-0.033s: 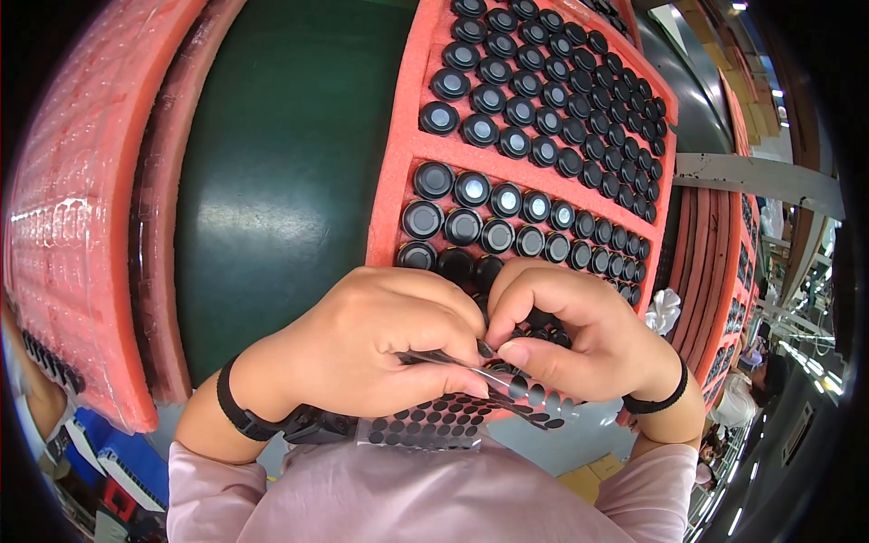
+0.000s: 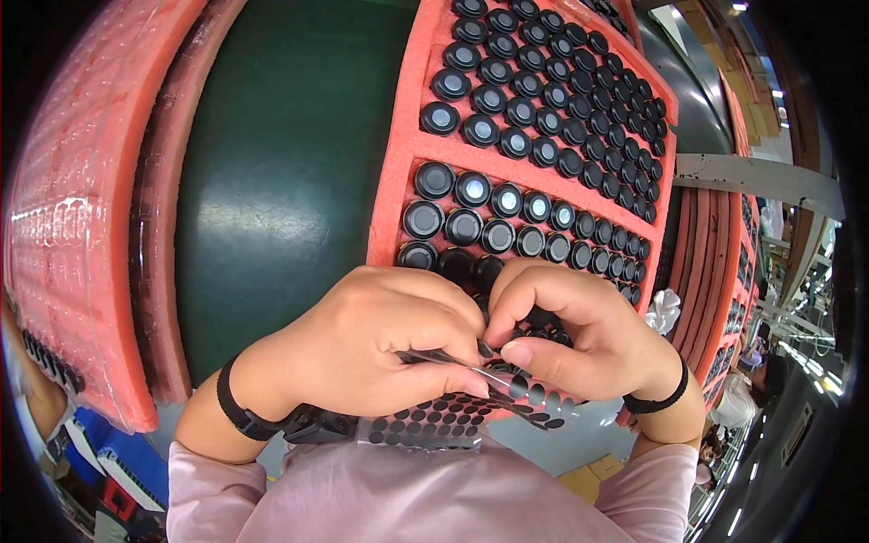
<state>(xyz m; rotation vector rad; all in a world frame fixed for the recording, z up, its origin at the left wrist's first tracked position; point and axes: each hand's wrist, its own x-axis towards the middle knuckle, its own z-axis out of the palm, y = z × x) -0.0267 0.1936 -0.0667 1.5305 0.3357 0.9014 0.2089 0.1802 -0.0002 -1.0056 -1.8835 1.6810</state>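
"So, where is the dotted clear film (image 2: 519, 387) in our grip?"

"It juts from our left hand (image 2: 389, 335), past the thumb tip, and slants down below our right hand (image 2: 579, 330)."

"And how do we have hold of it?"

"Our left thumb and curled fingers are closed on the film. Our right thumb and forefinger are curled round, their tips almost meeting just beside the left fingertips. 1 black dot (image 2: 486, 348) shows between the 2 hands, but we cannot tell whether the right tips have hold of it."

"What sits nearer us than the grip?"

"A sheet of black dots in rows (image 2: 434, 416), close to our body. We cannot tell whether it joins the film."

"And beyond our knuckles?"

"A pink foam tray (image 2: 387, 195) with rows of black round parts (image 2: 463, 226), some grey-topped, split by a foam divider (image 2: 509, 169). Our hands hide some of the nearest parts. Left of the grip lies a green surface (image 2: 262, 163), then pink foam slabs (image 2: 163, 226); right of it, a white crumpled bundle (image 2: 663, 310)."
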